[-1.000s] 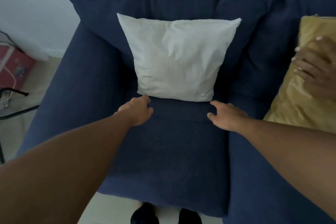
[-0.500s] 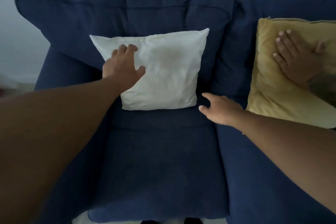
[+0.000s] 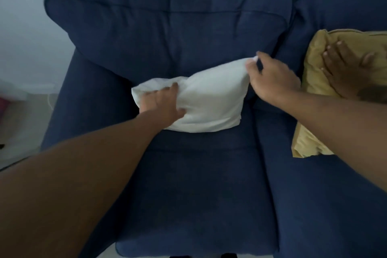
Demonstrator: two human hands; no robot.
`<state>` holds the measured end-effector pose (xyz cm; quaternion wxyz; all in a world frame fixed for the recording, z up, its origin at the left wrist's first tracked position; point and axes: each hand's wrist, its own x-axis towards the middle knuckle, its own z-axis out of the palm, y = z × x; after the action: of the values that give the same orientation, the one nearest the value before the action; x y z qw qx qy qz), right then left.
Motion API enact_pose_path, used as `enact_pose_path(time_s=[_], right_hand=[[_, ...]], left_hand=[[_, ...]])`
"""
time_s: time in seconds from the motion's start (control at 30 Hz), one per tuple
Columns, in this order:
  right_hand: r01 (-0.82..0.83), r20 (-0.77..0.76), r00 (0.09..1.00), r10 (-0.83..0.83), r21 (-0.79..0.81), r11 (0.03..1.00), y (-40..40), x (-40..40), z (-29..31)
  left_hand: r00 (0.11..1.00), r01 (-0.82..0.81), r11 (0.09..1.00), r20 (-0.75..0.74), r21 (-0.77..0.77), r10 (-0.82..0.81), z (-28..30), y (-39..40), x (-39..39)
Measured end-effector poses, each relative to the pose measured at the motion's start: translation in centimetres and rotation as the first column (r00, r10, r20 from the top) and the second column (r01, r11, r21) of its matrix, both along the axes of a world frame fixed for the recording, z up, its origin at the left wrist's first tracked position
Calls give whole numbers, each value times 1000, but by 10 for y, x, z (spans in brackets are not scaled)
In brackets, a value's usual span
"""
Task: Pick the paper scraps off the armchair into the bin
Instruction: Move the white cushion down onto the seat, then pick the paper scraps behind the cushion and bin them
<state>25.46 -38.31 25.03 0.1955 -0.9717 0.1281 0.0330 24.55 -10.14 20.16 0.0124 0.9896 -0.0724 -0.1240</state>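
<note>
A dark blue armchair (image 3: 188, 184) fills the view. A white pillow (image 3: 211, 102) lies tipped forward onto the back of the seat. My left hand (image 3: 163, 104) grips the pillow's left part, fingers curled into the fabric. My right hand (image 3: 270, 77) pinches the pillow's upper right corner. No paper scraps and no bin show in this view; the seat under the pillow is hidden.
To the right stands a second blue seat with a yellow cushion (image 3: 314, 81). Another person's hand (image 3: 347, 69) lies flat on that cushion. Pale floor and wall (image 3: 27, 27) show at the left.
The pillow has gone from leaning upright against the backrest to tipped down. My left hand slid down onto its left part, and my right hand rose from the seat to its upper right corner.
</note>
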Motion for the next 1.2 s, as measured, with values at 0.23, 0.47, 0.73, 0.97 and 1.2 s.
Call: enact_pose_path(time_s=[0.23, 0.47, 0.73, 0.97, 1.2], right_hand=[[-29, -244, 969, 40, 50, 998, 17, 27, -8], [-131, -545, 829, 128, 34, 991, 42, -4, -75], [-222, -696, 701, 155, -7, 975, 49, -58, -143], [-264, -722, 657, 220, 53, 963, 48, -84, -177], [-270, -712, 651, 264, 108, 957, 43, -77, -195]], left_hand=[[998, 23, 999, 57, -43, -21, -24, 10, -70], [996, -36, 996, -86, -80, 30, -64, 6, -163], [932, -134, 987, -349, -84, 97, -120, -10, -247], [914, -173, 973, -393, -152, 101, -134, -1, -258], [971, -209, 959, -158, -192, 180, -103, 20, -158]])
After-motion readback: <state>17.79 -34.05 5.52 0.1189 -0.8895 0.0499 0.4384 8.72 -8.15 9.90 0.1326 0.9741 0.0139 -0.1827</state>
